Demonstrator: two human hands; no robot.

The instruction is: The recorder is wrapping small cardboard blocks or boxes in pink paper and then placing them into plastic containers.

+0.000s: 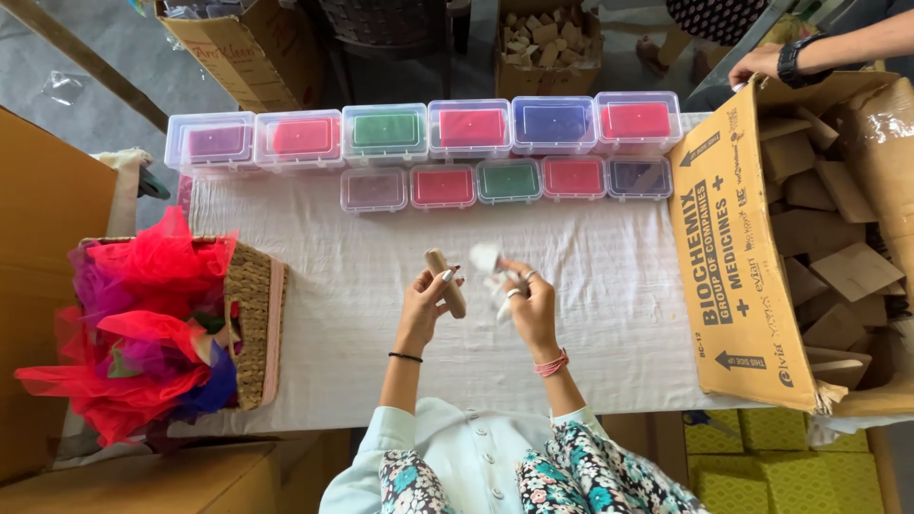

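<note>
Over the white cloth [609, 314] on the table, the left hand [426, 306] is clenched around a short wooden peg [446, 282], which tilts from its rounded top at eleven o'clock down to five o'clock; the palm hides its middle. Just beside it, at three o'clock, the right hand [530, 306] pinches a white wrapper [487, 259] between fingertips. The wrapper is blurred, so what kind of material it is cannot be made out.

At twelve o'clock from the hands stand two rows of clear lidded boxes [468, 128] with purple, red, green and blue contents; what fills them is too small to tell. At nine o'clock a wicker basket [250, 324] overflows with red, purple and blue netting [143, 324] that covers most of its rim. At three o'clock a large cardboard carton [738, 257] lies on its side, holding flat wooden pieces [847, 271], and the frame edge cuts it off. At one o'clock another person's hand [757, 65], wearing a dark wristband, touches the carton's top edge; the rest of that person is out of view. A smaller carton of wooden scraps [547, 43] sits beyond the table.
</note>
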